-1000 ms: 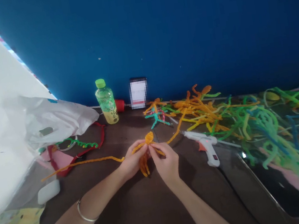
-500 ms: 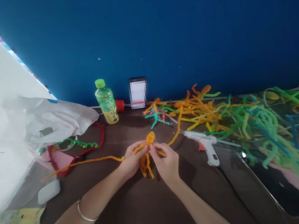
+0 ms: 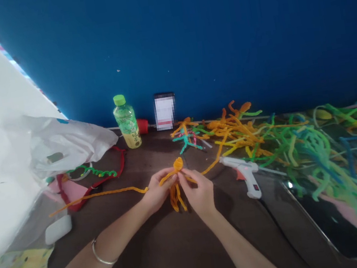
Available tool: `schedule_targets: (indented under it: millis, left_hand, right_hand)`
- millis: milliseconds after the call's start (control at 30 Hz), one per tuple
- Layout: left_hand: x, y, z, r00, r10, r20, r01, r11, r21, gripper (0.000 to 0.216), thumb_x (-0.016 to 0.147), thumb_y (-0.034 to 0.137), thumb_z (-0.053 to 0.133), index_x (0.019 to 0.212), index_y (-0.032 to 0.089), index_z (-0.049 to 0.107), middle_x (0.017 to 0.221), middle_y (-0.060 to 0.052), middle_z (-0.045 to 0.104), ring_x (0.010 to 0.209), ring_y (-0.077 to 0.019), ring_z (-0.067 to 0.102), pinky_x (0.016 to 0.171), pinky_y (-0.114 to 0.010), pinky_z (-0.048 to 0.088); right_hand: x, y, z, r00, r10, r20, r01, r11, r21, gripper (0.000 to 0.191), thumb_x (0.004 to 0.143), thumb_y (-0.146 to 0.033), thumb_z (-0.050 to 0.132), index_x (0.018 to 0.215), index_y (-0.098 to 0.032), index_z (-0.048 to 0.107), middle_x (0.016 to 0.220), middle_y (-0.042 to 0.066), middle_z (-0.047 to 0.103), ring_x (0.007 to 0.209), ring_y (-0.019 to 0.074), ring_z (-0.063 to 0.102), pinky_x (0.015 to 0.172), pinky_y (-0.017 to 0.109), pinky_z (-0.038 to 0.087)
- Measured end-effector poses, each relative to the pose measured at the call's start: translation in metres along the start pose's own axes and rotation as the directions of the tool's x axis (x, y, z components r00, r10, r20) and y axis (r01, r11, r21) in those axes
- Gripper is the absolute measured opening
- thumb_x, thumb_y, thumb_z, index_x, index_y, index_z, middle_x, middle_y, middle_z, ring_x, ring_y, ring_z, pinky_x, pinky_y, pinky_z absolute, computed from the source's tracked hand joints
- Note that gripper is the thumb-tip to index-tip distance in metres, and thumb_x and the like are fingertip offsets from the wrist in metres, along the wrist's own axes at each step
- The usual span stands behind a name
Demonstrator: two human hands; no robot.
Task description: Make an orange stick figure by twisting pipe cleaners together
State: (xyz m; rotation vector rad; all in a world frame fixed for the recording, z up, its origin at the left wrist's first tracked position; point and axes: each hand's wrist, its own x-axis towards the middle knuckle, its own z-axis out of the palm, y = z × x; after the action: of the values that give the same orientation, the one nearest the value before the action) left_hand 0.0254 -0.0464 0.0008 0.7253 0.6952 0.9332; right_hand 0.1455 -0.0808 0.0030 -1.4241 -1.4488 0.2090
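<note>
From my end, head cam's got left hand and right hand close together, both pinching the fuzzy orange figure over mid-desk. The orange strand beyond the right just leaned outward, grip unchanged, so probably only fine adjusting.

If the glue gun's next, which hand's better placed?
Probably the right hand: it is nearer the glue gun, which lies to its right, handle toward the camera. The left hand is farther off. Both hold the orange figure, so the right would need to let go first.
</note>
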Motion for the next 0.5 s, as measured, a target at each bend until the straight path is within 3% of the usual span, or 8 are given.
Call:
schedule_targets:
  millis: [233, 500]
  left_hand:
    - [0.0014, -0.0004, -0.0062, 0.993, 0.112, 0.03, -0.116, 0.967, 0.229, 0.031, 0.067, 0.031, 0.066, 0.093, 0.015, 0.06, 0.091, -0.006, 0.062, 0.083, -0.0141, 0.057, 0.079, -0.026, 0.043]
    - [0.0014, 0.0063, -0.002, 0.999, 0.036, 0.008, -0.037, 0.991, 0.131, 0.026, 0.067, 0.035, 0.066, 0.083, 0.016, 0.057, 0.071, 0.001, 0.058, 0.064, -0.0077, 0.054, 0.062, -0.019, 0.04]
  right_hand:
    - [0.0021, -0.0022, -0.0024, 0.996, 0.086, 0.032, -0.088, 0.991, 0.101, 0.013, 0.076, -0.023, 0.055, 0.082, -0.018, 0.066, 0.074, 0.004, 0.067, 0.066, 0.0149, 0.063, 0.062, 0.025, 0.052]
    - [0.0024, -0.0044, -0.0022, 0.991, 0.113, 0.067, -0.122, 0.98, 0.154, 0.014, 0.076, -0.024, 0.055, 0.079, -0.017, 0.067, 0.068, 0.003, 0.066, 0.06, 0.0139, 0.062, 0.056, 0.024, 0.05]
